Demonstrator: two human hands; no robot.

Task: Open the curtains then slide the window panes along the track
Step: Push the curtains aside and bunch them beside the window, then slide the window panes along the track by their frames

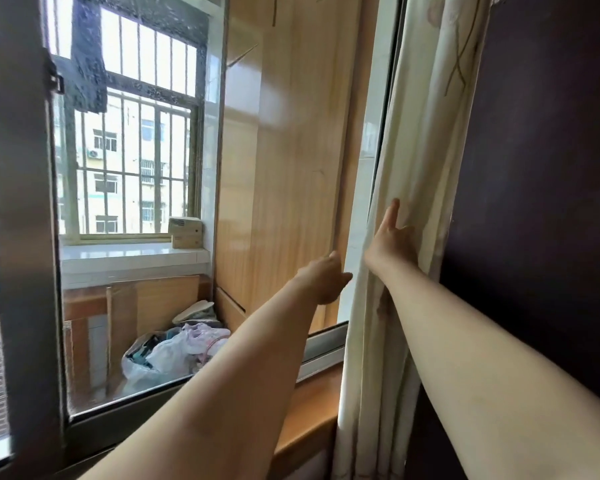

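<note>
A cream curtain (426, 161) hangs bunched at the window's right side, against a dark wall. My right hand (394, 242) holds its left edge, thumb up and fingers tucked into the folds. My left hand (328, 277) reaches just left of the curtain, with its fingers against the brown upright edge of the window pane (342, 188); no grip shows. The glass pane (146, 306) fills the middle of the view. Its metal track (321, 346) runs along the bottom, and a wide metal upright (21, 220) stands at the left.
A wooden sill (309, 407) lies under the track. Beyond the glass are a balcony with a barred outer window (136, 150), a wooden cabinet (281, 150), boxes (185, 232) on a white ledge, and plastic bags of clothes (174, 351) on the floor.
</note>
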